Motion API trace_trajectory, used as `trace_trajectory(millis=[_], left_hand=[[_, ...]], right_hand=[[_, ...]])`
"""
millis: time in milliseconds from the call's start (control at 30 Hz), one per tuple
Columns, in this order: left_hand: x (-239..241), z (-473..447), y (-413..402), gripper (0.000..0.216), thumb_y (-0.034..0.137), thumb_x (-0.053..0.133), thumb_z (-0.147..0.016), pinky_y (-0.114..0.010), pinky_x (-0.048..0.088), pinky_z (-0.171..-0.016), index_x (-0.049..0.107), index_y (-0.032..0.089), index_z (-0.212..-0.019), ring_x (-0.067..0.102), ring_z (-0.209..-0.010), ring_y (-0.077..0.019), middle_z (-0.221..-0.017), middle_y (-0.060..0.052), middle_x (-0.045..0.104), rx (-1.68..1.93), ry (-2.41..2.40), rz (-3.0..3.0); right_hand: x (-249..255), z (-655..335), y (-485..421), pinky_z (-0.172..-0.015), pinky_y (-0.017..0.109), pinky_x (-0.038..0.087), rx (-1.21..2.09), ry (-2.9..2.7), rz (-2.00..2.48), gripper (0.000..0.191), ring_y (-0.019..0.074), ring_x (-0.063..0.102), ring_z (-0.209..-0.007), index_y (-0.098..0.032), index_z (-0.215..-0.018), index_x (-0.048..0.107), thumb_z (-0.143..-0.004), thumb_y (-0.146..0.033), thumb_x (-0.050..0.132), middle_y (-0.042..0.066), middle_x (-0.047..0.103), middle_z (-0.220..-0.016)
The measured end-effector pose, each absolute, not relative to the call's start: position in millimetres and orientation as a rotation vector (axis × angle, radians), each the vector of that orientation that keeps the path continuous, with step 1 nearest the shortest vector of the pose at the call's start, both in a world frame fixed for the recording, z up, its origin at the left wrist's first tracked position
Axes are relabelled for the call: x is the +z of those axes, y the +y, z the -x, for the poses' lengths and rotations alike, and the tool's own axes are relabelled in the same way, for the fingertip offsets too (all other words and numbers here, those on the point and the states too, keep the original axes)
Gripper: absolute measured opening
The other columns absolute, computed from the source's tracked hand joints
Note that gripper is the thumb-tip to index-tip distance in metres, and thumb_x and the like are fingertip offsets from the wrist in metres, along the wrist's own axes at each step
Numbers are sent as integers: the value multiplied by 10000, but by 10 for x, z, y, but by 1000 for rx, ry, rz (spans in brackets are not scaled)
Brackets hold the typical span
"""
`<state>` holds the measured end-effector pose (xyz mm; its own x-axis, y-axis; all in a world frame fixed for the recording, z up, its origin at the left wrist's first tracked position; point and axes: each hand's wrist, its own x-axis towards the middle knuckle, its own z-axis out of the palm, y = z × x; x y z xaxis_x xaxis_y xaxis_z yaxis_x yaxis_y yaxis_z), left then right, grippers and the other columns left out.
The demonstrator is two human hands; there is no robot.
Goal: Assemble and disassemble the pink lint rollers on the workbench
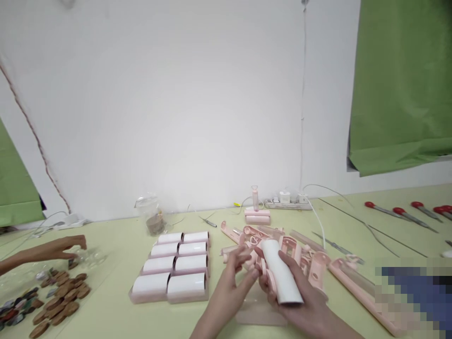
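My right hand (300,301) is wrapped round a white lint roll (280,270) that sits on a pink roller frame, held tilted over the table. My left hand (235,268) pinches the pink part at the roll's near-left end, fingers curled together. Just behind both hands lies a heap of loose pink handles and frames (289,245). To the left of my hands, several white rolls (174,266) lie in two rows on the pale green table (116,263).
Another person's hand (65,247) reaches in from the left over clear plastic, beside a pile of brown wooden pieces (61,299). A plastic cup (151,216), a power strip (286,201) with cables, and red-handled screwdrivers (399,214) lie at the back and right.
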<state>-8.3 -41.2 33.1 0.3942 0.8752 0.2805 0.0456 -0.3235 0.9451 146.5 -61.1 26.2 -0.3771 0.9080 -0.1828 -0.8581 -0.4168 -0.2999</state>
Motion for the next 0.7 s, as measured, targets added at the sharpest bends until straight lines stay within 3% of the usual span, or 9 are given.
trace_trajectory(millis=[100,167,233,333,467,600,700], left_hand=[[311,-77,-297,383,381,616,-696,-308,432,-773,506,162,-990,598,-787,-180,-792,-63,639,1009,695,-1470],[276,-113,-249,393,343,669,-649,-268,446,-686,517,163,-964,599,-693,-155,-762,-53,644,1058,683,-1376],[269,-85,-223,379,299,703,-608,-244,450,-655,546,157,-923,601,-705,-158,-802,-64,654,1181,738,-1319],[314,32,-226,315,314,667,-642,-263,452,-740,600,155,-905,596,-846,-195,-915,-80,658,1348,835,-1250],[368,140,-310,312,354,576,-730,-302,396,-876,634,186,-987,535,-1002,-219,-1032,-57,639,1234,821,-1352],[388,119,-425,330,415,506,-772,-284,408,-840,664,191,-955,557,-917,-206,-924,-42,665,1076,791,-1497],[395,92,-479,376,461,491,-766,-238,449,-689,658,194,-974,568,-790,-172,-900,-39,649,1067,815,-1506]], right_hand=[[255,-1429,-632,-511,212,467,1969,-134,382,441,125,590,-618,-269,-1176,432,-760,-304,576,34,600,-743],[266,-1415,-644,-512,207,459,1969,-125,389,443,125,588,-616,-256,-1171,430,-756,-306,578,37,603,-737],[274,-1394,-669,-519,205,456,1953,-164,415,423,129,593,-633,-243,-1150,445,-756,-319,579,43,614,-756],[245,-1340,-724,-503,210,450,1900,-303,534,358,120,584,-588,-211,-1089,489,-767,-347,565,47,631,-765],[125,-1260,-775,-408,195,403,2017,-523,644,355,105,534,-462,-145,-1005,538,-768,-409,533,23,603,-603],[32,-1233,-774,-385,181,386,2077,-664,651,404,95,521,-427,-155,-994,541,-719,-451,563,6,599,-584],[17,-1243,-768,-389,175,381,2073,-690,673,421,93,525,-432,-161,-979,548,-692,-468,580,2,596,-585]])
